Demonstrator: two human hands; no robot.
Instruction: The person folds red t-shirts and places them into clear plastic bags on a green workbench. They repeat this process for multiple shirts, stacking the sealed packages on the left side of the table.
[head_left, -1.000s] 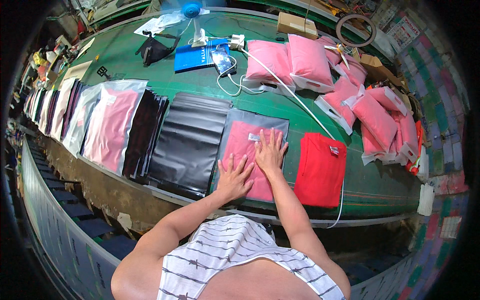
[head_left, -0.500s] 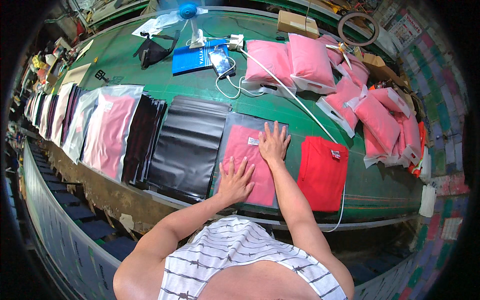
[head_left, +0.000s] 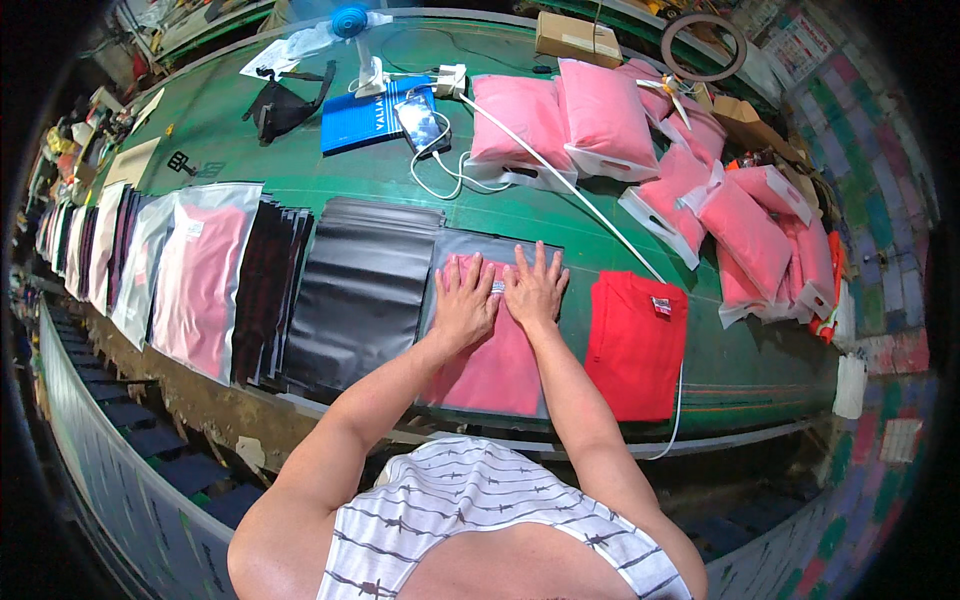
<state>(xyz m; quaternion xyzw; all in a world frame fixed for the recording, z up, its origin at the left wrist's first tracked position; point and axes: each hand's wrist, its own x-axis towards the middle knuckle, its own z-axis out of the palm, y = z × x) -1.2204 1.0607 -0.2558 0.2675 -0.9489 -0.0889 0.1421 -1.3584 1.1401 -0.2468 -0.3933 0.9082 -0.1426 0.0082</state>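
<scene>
Bagged pink garment (head_left: pixel 490 378) is pressed by left hand (head_left: pixel 465 308) and right hand (head_left: pixel 534 296), both splayed, nothing grasped; smoothing is judged in hand, even pressure being required next.

A head-worn fisheye looks down, close above the green table (head_left: pixel 760 365)

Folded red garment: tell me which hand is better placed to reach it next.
Probably the right hand: flat on the bag, it lies nearer the folded red garment than the left hand does.
</scene>
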